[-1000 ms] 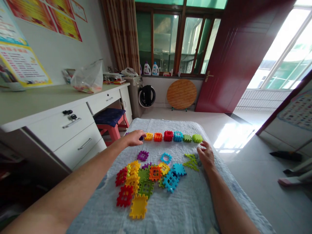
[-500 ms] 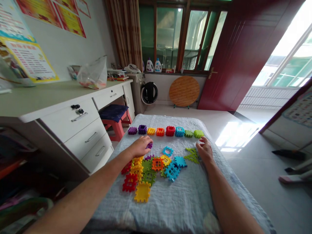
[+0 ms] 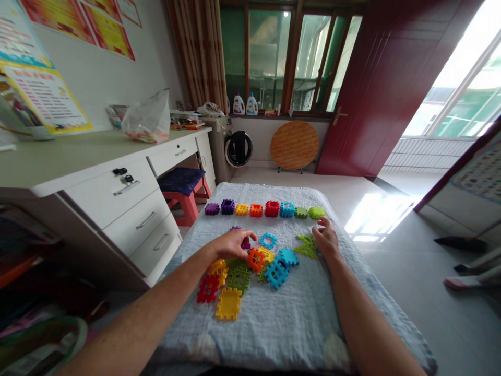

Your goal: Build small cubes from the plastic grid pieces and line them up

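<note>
My left hand [image 3: 234, 244] reaches over the pile, its thumb and fingers closed round a purple interlocking tile [image 3: 246, 243]. An orange tile [image 3: 255, 259] lies tilted right by the thumb. Behind the wrist, another purple tile [image 3: 235, 228] shows in part on the cloth. My right hand [image 3: 327, 238] rests at the right side, fingers loosely bent and apart, holding nothing; light green pieces [image 3: 306, 246] lie just left of it. Around the pile are blue tiles [image 3: 276, 274], a green tile [image 3: 238, 279], a red tile [image 3: 207, 289] and a yellow tile [image 3: 228, 304].
A row of coloured blocks, among them a red block [image 3: 272, 208], runs along the far part of the cloth-covered table [image 3: 289, 324]. A blue ring-shaped tile [image 3: 268, 241] lies between row and pile. A white desk [image 3: 117, 183] and a stool [image 3: 186, 188] stand left.
My left hand has left one purple tile on the cloth and moved right and nearer, onto another in the pile. The orange tile has shifted and tilted. My right hand has stayed nearly still.
</note>
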Demonstrator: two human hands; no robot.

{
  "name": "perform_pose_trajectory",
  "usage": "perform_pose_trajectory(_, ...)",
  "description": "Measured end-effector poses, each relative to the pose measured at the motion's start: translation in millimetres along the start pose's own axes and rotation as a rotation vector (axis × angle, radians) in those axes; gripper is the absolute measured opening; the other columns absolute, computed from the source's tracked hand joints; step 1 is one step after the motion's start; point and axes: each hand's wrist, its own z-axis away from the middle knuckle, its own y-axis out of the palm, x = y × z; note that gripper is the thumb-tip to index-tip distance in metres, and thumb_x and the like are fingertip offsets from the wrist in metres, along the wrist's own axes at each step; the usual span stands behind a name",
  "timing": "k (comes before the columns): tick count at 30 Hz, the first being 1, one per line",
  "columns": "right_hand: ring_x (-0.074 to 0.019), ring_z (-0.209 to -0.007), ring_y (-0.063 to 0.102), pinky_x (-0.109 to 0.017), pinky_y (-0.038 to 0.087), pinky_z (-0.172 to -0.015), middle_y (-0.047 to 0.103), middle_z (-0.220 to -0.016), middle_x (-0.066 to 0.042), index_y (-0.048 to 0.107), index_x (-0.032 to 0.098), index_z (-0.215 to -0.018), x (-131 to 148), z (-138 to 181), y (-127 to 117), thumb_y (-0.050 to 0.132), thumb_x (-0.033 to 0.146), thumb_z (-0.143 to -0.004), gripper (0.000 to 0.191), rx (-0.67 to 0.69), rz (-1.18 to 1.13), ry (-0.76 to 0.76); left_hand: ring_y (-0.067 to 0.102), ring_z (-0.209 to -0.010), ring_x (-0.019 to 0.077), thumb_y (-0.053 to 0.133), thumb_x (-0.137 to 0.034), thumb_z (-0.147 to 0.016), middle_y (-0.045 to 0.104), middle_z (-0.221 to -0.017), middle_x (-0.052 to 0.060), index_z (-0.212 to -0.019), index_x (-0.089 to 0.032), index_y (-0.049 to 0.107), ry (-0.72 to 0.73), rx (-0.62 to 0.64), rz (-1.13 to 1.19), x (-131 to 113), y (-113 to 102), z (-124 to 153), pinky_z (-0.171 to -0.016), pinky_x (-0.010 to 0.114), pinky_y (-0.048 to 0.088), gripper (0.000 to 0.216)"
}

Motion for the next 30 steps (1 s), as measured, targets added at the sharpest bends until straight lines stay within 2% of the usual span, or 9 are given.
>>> perform_pose_trajectory(5, -0.0158, -0.070, 0.059, -0.031, 0.047, -0.071, 0.061, -0.104, -0.007, 0.051, 0.017, -0.117, -1.7, -0.3, 0.9, 0.048, 0.036, -0.066, 0.055, 0.007, 0.006, -0.019, 0.048, -0.058, 0.0091, 0.064, -0.017, -0.062, 0.048, -0.062, -0.006, -0.097, -0.016, 0.059, 0.024, -0.028, 0.191, -3.4, -3.1, -13.0, -0.053, 0.019, 0.038, 0.035)
perform_pose_trajectory(11, -0.0153, -0.069, 0.059, -0.031, 0.047, -0.072, 0.061, -0.104, -0.007, 0.052, 0.018, -0.117, -0.3, 1.2, 0.1, 0.048, 0.034, -0.066, 0.054, 0.012, 0.004, -0.005, 0.057, -0.069, 0.0120, 0.057, -0.022, -0.071, 0.060, -0.078, 0.000, -0.096, -0.016, 0.060, 0.016, -0.249, 0.314, 7.0, -5.0, -25.6, -0.062, 0.023, 0.046, 0.026)
perform_pose_trajectory(16, -0.0146, -0.067, 0.058, -0.030, 0.047, -0.073, 0.061, -0.103, -0.006, 0.052, 0.019, -0.117, -0.6, 1.3, -0.1, 0.048, 0.035, -0.067, 0.053, 0.015, 0.002, -0.022, 0.063, -0.080, 0.0150, 0.051, -0.018, -0.072, 0.066, -0.086, 0.003, -0.097, -0.016, 0.059, 0.012, -0.265, 0.203, 27.8, -8.3, -34.2, -0.072, 0.026, 0.050, 0.026)
perform_pose_trajectory(22, -0.0146, -0.067, 0.058, -0.030, 0.047, -0.070, 0.061, -0.103, -0.006, 0.053, 0.018, -0.115, -2.0, 0.2, 0.1, 0.048, 0.034, -0.066, 0.052, 0.022, -0.006, -0.028, 0.066, -0.089, 0.0164, 0.044, -0.016, -0.075, 0.069, -0.094, 0.006, -0.102, -0.014, 0.057, -0.019, -0.275, 0.052, 47.1, -25.0, -39.0, -0.081, 0.027, 0.050, 0.030)
perform_pose_trajectory(27, -0.0147, -0.067, 0.058, -0.030, 0.047, -0.072, 0.061, -0.103, -0.006, 0.053, 0.019, -0.115, -2.6, 0.3, -0.2, 0.049, 0.035, -0.066, 0.051, 0.026, 0.000, -0.025, 0.054, -0.116, 0.0213, 0.052, -0.013, -0.065, 0.062, -0.120, 0.007, -0.107, -0.016, 0.060, -0.028, -0.265, -0.085, 52.7, -36.7, -27.6, -0.103, 0.030, 0.037, 0.043)
perform_pose_trajectory(30, -0.0148, -0.067, 0.058, -0.031, 0.047, -0.072, 0.061, -0.103, -0.006, 0.054, 0.018, -0.114, -2.7, 0.1, 0.3, 0.049, 0.035, -0.066, 0.051, 0.028, -0.001, -0.029, 0.044, -0.126, 0.0248, 0.060, -0.012, -0.056, 0.052, -0.134, 0.008, -0.119, -0.016, 0.054, -0.035, -0.134, -0.244, 52.5, -41.6, -18.5, -0.108, 0.031, 0.031, 0.064)
